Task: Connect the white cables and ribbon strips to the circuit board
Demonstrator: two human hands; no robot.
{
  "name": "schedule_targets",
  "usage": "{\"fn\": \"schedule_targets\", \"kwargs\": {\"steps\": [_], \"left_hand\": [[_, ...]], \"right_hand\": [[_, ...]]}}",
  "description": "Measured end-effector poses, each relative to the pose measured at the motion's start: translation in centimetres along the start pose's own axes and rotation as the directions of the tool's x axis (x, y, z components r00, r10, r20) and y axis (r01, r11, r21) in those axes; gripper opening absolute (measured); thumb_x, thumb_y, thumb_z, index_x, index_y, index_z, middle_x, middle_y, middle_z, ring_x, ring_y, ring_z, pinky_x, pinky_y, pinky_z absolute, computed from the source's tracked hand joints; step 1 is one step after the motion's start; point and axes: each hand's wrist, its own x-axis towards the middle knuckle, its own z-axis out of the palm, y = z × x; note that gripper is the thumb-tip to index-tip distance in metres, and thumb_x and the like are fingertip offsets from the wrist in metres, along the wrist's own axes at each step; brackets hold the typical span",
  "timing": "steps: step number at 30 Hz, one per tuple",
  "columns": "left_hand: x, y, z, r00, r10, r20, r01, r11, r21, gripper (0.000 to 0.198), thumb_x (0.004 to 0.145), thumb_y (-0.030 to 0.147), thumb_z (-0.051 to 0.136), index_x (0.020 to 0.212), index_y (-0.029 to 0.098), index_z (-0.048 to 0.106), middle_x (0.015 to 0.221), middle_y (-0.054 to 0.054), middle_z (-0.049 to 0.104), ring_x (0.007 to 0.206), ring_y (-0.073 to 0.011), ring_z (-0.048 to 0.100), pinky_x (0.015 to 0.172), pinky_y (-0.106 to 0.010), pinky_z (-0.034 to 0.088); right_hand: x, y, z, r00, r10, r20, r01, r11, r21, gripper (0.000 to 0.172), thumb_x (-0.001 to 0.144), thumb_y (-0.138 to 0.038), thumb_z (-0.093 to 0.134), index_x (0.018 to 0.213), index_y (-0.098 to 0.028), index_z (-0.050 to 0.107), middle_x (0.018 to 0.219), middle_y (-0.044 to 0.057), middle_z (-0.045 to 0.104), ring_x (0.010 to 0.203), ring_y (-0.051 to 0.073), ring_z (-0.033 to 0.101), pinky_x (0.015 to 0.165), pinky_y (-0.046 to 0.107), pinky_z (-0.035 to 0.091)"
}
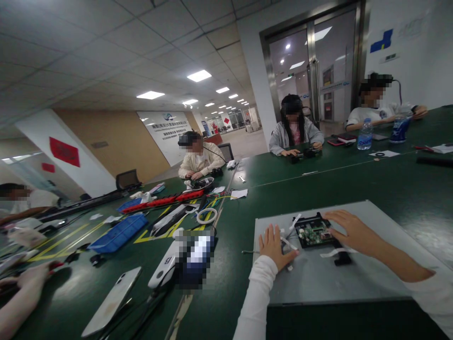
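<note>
On a flat grey panel (307, 283) lies a black plastic frame (300, 242) with a green circuit board (313, 233) in it. My left hand (274, 248) rests on the panel left of the board, fingers spread, beside short white cable strips (288, 243). Over the board's right side reaches my right hand (357, 233), its fingers stretched and its thumb apart from them. The fingertips are at the frame's right edge; whether they press on it I cannot tell. A white flat cable (334, 253) and a small black part (342, 258) lie below that hand.
Left of the panel are a white power bank (164, 264), a blurred-out phone (198, 259), a white phone (113, 300), and a blue tray (120, 232). Another person's hand (33, 278) is at far left. Several people sit around the green table; a water bottle (365, 134) stands far right.
</note>
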Motion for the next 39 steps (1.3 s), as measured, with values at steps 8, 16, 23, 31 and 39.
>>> {"fn": "schedule_targets", "kwargs": {"steps": [8,16,23,31,39], "left_hand": [[-2.0,1.3,0.3,0.99,0.126,0.063,-0.123,0.991,-0.057,0.114,0.049,0.08,0.039,0.135,0.015,0.005,0.141,-0.014,0.001,0.128,-0.0329,-0.003,0.101,-0.052,0.006],[-2.3,1.6,0.1,0.99,0.14,0.0,-0.14,0.99,-0.016,0.111,0.052,0.081,0.036,0.135,0.013,0.009,0.141,-0.014,0.007,0.128,-0.0322,0.001,0.102,-0.05,0.007],[-1.9,1.3,0.3,0.985,0.172,-0.01,-0.172,0.985,-0.008,0.108,0.053,0.08,0.037,0.135,0.014,0.013,0.141,-0.014,0.009,0.128,-0.0322,0.001,0.102,-0.05,0.007],[-1.9,1.3,-0.1,0.985,0.172,-0.013,-0.172,0.985,-0.024,0.109,0.052,0.078,0.042,0.135,0.012,0.013,0.141,-0.016,0.008,0.128,-0.0324,0.001,0.102,-0.049,0.008],[-1.7,0.0,0.4,0.979,0.184,-0.092,-0.194,0.975,-0.11,0.079,0.076,0.061,0.032,0.134,0.011,0.014,0.14,-0.014,0.017,0.129,-0.0247,0.01,0.104,-0.042,0.014]], "right_hand": [[-6.4,4.3,0.3,0.965,0.106,0.24,-0.082,0.991,-0.11,0.063,0.077,-0.061,0.034,0.129,-0.026,0.033,0.135,0.002,0.028,0.124,0.023,0.025,0.1,0.042,0.025],[-6.6,3.8,0.0,0.959,0.037,0.282,0.009,0.987,-0.163,0.067,0.077,-0.063,0.031,0.134,-0.028,0.022,0.139,0.002,0.015,0.127,0.024,0.015,0.103,0.045,0.015],[-6.8,3.6,0.1,0.964,0.029,0.264,0.011,0.989,-0.15,0.067,0.077,-0.063,0.032,0.133,-0.027,0.023,0.139,0.003,0.015,0.127,0.024,0.015,0.102,0.047,0.015],[-7.5,2.6,-0.2,0.973,0.044,0.226,-0.015,0.991,-0.131,0.069,0.076,-0.063,0.034,0.132,-0.026,0.026,0.139,0.005,0.018,0.126,0.025,0.017,0.101,0.049,0.017],[-9.2,1.5,-1.7,0.929,-0.078,0.362,0.082,0.997,0.005,0.094,0.063,-0.068,0.048,0.135,-0.026,0.007,0.14,0.006,0.005,0.127,0.029,0.007,0.101,0.053,0.002]]}}
